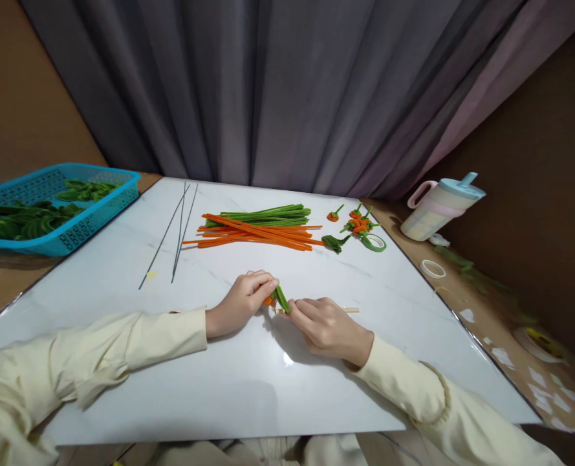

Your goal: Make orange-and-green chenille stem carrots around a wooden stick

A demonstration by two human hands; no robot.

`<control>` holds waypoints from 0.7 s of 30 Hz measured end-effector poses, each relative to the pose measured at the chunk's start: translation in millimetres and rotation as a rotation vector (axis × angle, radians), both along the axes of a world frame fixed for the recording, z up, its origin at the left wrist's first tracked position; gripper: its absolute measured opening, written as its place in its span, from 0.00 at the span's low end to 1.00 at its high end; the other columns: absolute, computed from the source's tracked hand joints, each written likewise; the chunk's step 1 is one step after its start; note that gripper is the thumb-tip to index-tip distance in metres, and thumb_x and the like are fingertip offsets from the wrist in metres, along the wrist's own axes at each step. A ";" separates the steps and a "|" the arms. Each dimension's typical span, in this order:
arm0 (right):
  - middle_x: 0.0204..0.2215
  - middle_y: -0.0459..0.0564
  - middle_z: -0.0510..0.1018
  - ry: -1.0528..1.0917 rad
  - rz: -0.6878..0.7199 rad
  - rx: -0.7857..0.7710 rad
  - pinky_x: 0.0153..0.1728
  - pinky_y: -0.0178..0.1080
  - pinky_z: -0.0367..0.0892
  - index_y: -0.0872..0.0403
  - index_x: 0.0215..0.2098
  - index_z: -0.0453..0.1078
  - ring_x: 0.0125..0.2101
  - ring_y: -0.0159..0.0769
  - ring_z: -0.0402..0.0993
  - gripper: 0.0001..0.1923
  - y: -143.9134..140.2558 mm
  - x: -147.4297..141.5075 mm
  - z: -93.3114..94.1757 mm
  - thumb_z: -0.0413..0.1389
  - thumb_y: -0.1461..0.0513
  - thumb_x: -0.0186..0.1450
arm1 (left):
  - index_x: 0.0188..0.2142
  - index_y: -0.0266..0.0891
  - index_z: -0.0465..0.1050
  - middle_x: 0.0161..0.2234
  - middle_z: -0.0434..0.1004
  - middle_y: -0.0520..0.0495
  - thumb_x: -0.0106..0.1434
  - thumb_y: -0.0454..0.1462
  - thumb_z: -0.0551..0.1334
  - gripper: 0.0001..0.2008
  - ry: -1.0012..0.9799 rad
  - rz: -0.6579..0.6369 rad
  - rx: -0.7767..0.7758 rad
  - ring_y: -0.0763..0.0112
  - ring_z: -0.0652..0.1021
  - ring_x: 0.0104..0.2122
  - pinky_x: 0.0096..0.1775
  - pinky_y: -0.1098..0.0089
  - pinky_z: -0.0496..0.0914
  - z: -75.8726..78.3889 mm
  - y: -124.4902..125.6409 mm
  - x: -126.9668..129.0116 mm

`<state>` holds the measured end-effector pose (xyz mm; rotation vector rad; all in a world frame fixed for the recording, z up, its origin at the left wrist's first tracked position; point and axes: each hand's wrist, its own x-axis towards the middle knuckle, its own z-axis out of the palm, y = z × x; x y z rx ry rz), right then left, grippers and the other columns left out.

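My left hand (pixel 242 299) and my right hand (pixel 326 325) meet at the middle of a white marble-look board (pixel 219 388). Between the fingertips of both hands is a small piece made of a green pipe cleaner (pixel 282 298) with a bit of orange at its left end. A thin wooden stick (pixel 351 310) pokes out to the right from under my right hand. Farther back lies a bundle of orange pipe cleaners (pixel 260 237) with green ones (pixel 268 215) beside it. Both sleeves are cream-coloured.
A blue basket (pixel 93 217) of green leaf shapes stands at the left. Thin dark wires (pixel 175 236) lie on the board. Small orange-and-green flowers (pixel 358 224), a green tape roll (pixel 374 243), a white tape ring (pixel 433 268) and a pastel jug (pixel 440 208) sit at the right. A grey curtain hangs behind.
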<state>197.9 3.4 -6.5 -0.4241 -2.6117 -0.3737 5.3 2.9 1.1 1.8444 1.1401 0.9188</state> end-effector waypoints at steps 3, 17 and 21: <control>0.20 0.47 0.66 0.029 0.006 0.015 0.17 0.37 0.49 0.59 0.38 0.59 0.17 0.34 0.58 0.13 0.7 -1.1 0.5 0.38 0.74 0.59 | 0.19 0.39 0.61 0.20 0.67 0.52 0.63 0.40 0.50 0.17 -0.011 0.009 -0.062 0.70 0.67 0.26 0.36 0.69 0.61 -0.6 0.9 1.7; 0.18 0.42 0.60 0.296 -0.158 -0.603 0.21 0.30 0.52 0.54 0.27 0.58 0.18 0.27 0.54 0.14 6.1 3.2 7.9 0.42 0.62 0.70 | 0.21 0.36 0.64 0.19 0.65 0.52 0.60 0.42 0.54 0.15 -0.337 -0.019 -0.368 0.75 0.66 0.21 0.25 0.73 0.60 -2.0 10.2 0.1; 0.18 0.43 0.65 0.273 -0.154 -0.607 0.20 0.30 0.53 0.56 0.33 0.62 0.17 0.27 0.57 0.09 6.5 5.6 11.4 0.44 0.63 0.68 | 0.23 0.36 0.63 0.21 0.63 0.53 0.59 0.43 0.55 0.14 -0.348 -0.071 -0.399 0.76 0.65 0.21 0.24 0.74 0.60 -0.7 9.1 0.6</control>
